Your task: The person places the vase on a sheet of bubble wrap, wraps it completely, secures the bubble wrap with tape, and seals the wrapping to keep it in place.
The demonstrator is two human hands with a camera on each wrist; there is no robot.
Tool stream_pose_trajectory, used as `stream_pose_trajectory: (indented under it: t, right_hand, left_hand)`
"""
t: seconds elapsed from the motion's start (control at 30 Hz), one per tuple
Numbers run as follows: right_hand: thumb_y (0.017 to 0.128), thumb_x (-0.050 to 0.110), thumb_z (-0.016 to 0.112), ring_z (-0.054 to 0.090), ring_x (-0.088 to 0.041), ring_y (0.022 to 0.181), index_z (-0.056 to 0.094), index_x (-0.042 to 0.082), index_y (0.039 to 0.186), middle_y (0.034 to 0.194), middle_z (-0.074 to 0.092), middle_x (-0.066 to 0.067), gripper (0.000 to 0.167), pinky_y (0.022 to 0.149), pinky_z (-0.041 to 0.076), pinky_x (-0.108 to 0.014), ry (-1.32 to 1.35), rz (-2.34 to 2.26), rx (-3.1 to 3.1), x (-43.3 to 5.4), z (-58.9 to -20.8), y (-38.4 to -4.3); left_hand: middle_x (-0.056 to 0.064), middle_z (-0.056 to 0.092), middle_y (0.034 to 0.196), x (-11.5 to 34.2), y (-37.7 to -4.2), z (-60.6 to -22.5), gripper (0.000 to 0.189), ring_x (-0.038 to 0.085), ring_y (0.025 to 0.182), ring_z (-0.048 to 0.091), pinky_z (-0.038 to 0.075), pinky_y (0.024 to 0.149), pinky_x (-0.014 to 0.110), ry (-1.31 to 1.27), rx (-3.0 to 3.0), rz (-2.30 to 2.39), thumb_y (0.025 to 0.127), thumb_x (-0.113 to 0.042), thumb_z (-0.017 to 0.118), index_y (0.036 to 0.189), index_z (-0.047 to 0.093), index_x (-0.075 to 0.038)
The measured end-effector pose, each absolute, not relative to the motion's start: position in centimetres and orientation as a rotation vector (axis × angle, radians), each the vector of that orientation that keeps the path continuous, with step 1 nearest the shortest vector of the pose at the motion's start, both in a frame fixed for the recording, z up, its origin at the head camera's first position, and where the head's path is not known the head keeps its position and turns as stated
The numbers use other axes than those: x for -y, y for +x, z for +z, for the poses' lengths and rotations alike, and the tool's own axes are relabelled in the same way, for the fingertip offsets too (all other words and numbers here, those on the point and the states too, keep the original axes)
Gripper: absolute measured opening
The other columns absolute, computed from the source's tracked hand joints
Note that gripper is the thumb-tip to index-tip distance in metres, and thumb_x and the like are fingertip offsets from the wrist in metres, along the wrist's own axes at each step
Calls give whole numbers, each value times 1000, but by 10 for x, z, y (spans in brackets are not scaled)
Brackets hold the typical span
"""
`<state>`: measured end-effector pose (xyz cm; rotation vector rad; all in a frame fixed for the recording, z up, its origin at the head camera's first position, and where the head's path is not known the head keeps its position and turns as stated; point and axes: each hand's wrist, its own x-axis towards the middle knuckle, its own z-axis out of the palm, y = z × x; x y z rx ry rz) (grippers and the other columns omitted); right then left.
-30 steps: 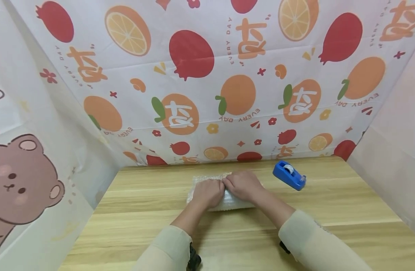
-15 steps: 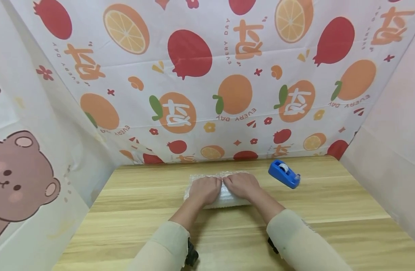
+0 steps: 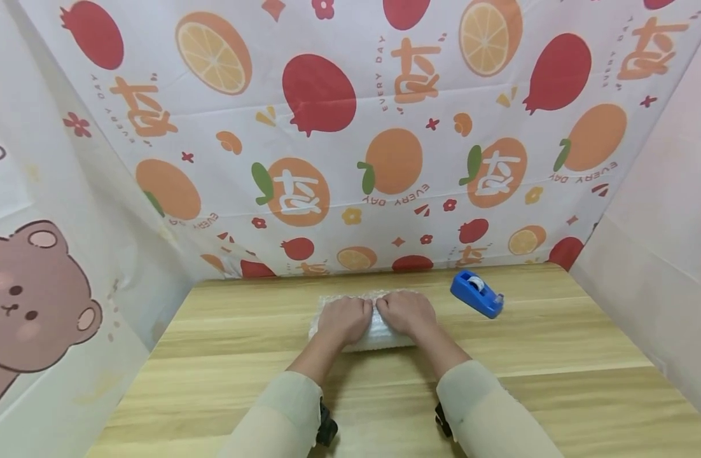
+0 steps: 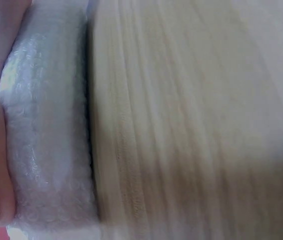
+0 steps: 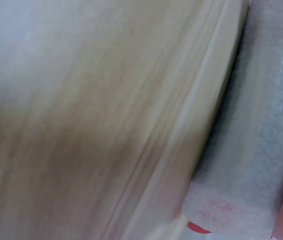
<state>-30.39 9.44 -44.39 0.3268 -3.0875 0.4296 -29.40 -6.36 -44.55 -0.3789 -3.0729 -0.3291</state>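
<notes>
A roll-shaped bundle of clear bubble wrap (image 3: 379,334) lies crosswise on the table, toward its back. My left hand (image 3: 346,320) holds its left part from above, fingers curled over the far side. Beside it my right hand (image 3: 408,312) grips the right part the same way, the two thumbs close together near the middle. Bubble wrap (image 4: 49,115) fills the left side of the left wrist view, with part of a hand at the edge. In the right wrist view the wrap's rounded end (image 5: 226,212) shows. Whatever is inside the wrap cannot be made out.
A blue tape dispenser (image 3: 477,294) with a roll of tape stands at the back right of the wooden table (image 3: 242,381). Behind the table hangs a fruit-print cloth (image 3: 350,159). Pale walls close in both sides, a bear print (image 3: 35,299) on the left one.
The head view has shifted slightly, so the table and dispenser appear a little farther left. The right forearm has swung inward. Both hands keep hold of the bubble-wrap bundle.
</notes>
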Motion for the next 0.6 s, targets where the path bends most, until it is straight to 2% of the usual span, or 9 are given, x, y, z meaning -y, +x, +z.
stream_pose_trajectory:
  t: [0.23, 0.6]
  right_hand:
    - [99, 44, 35, 58, -20, 80, 75, 18, 99, 94, 68, 0, 47, 79, 49, -40, 317, 433, 3114, -96, -445, -310]
    - [99, 43, 36, 62, -22, 88, 75, 18, 105, 107, 71, -2, 47, 84, 50, -43, 315, 448, 3120, -97, -443, -309]
  left_hand:
    - [8, 71, 104, 63, -298, -444, 56, 30, 97, 67, 53, 79, 47, -366, 3083, -335, 102, -42, 23, 91, 71, -14]
    - [6, 71, 112, 62, -300, -445, 56, 30, 103, 66, 51, 83, 49, -354, 3103, -344, 102, -42, 22, 104, 73, -17]
